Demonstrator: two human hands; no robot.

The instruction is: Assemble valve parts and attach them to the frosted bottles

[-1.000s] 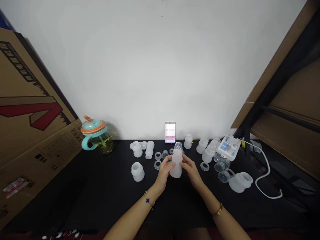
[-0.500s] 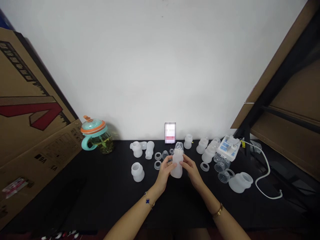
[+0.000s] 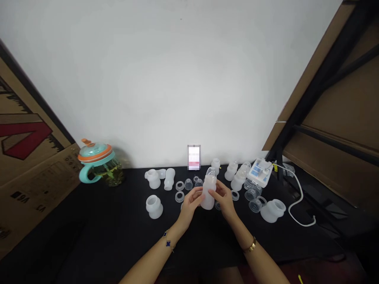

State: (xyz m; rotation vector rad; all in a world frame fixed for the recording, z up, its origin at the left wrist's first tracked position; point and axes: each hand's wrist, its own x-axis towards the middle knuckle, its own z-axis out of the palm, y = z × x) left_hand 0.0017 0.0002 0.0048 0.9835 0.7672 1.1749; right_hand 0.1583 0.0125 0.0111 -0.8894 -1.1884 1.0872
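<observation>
A frosted white silicone baby bottle (image 3: pixel 208 190) with a clear cap stands upright over the black table (image 3: pixel 118 232). My left hand (image 3: pixel 191 205) grips its lower body from the left. From the right, my right hand (image 3: pixel 224 200) closes its fingers on the bottle's side. Loose white rings (image 3: pixel 179 196) and small clear caps (image 3: pixel 188 184) lie just behind my hands.
Several white bottle bodies (image 3: pixel 154 206) stand at left, more bottles (image 3: pixel 236 176) and clear cups (image 3: pixel 255 204) at right. A white and blue device (image 3: pixel 259 172) with a white cord (image 3: pixel 299 205) sits back right. A teal jar (image 3: pixel 99 162) stands back left, cardboard (image 3: pixel 26 165) beyond it.
The view has shifted so everything sits a little further left. Both hands still hold the bottle, with the fingers slightly rearranged on it.
</observation>
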